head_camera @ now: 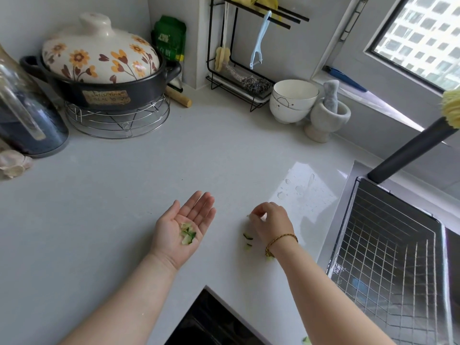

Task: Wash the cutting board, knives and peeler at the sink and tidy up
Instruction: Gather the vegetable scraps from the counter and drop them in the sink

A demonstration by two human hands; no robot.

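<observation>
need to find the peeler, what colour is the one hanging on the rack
Light blue: the peeler shows best in the head view.

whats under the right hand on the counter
Green peel scraps lie on the counter beside the right hand, whose fingers pinch a small bit. Anything beneath the palm is covered.

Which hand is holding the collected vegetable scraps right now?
The left hand, palm up and open, with the green scraps lying in it. The right hand is palm down, pinching a small bit at the countertop.
</observation>
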